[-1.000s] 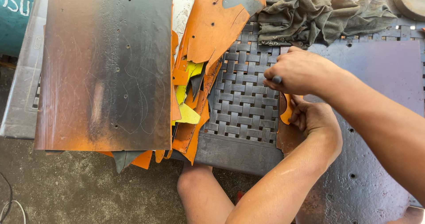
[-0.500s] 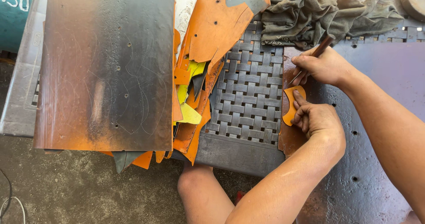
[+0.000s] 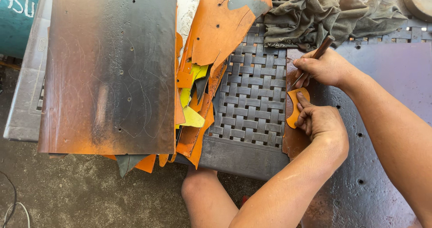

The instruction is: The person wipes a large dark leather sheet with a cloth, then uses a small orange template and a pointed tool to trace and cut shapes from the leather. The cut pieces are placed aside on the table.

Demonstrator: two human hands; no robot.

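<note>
- Left hand point(image 3: 321, 122): comes in from the lower edge, forearm running up and right, knuckles up. Fingers are curled and pressed down on a small orange template point(image 3: 297, 106), pinning it flat; index finger lies along its right edge.
- Orange template: curved cut-out, lies on a brown leather sheet point(image 3: 294, 140) at the left edge of the dark work slab point(image 3: 382, 165).
- Right hand point(image 3: 326, 68): enters from the right, just beyond the left hand, clenched around a knife point(image 3: 315, 59) with a brown handle. Handle points up and away; the thin blade slants down to the upper edge of the template.
- Blade tip: too small to tell whether it touches the template or the leather beside it.
- A knee point(image 3: 202, 187) shows below the desk edge, above the concrete floor point(image 3: 81, 192).
- Woven grey mat point(image 3: 252, 106) lies left of the hands, on the desk.
- Further left: heap of orange and yellow scraps point(image 3: 198, 97), partly covered by a large dark board point(image 3: 112, 70) with an orange rim.
- Far side: crumpled grey-green cloth point(image 3: 315, 16) sits on the mat's upper edge, just beyond the right hand.
- Cut off: teal container point(image 3: 15, 16) at top left, round object at top right.
</note>
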